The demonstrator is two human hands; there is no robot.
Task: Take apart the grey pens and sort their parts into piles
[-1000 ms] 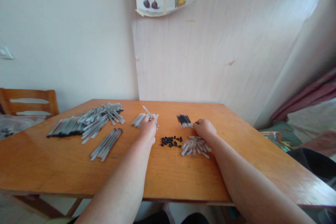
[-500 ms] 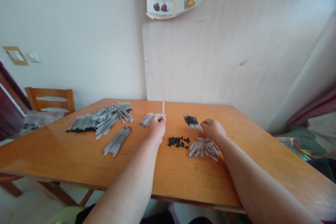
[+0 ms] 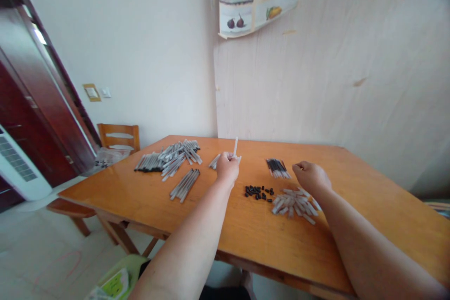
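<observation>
My left hand (image 3: 228, 168) is closed around a whitish translucent pen barrel (image 3: 235, 146), which points up and tilts slightly right. Behind this hand, partly hidden, lie more pale barrels (image 3: 213, 162). My right hand (image 3: 311, 177) is curled, its fingertips pinched together; whether anything is between them I cannot make out. Left of it is a bundle of black pen refills (image 3: 277, 168) with pale near ends. Small black plugs (image 3: 258, 191) are scattered between my arms. Beside my right wrist spreads a pile of translucent pen caps (image 3: 293, 204).
On the wooden table's (image 3: 253, 239) left side lie a large heap of pens (image 3: 179, 153) and a smaller row of pens (image 3: 185, 185). A wooden chair (image 3: 119, 137) with a plastic bag (image 3: 108, 157) stands beyond the left edge. A wall (image 3: 281, 89) rises behind.
The camera view has turned left, so everything sits further right. My left hand still holds the barrel upright, and my right hand stays beside the refills, a little further from them.
</observation>
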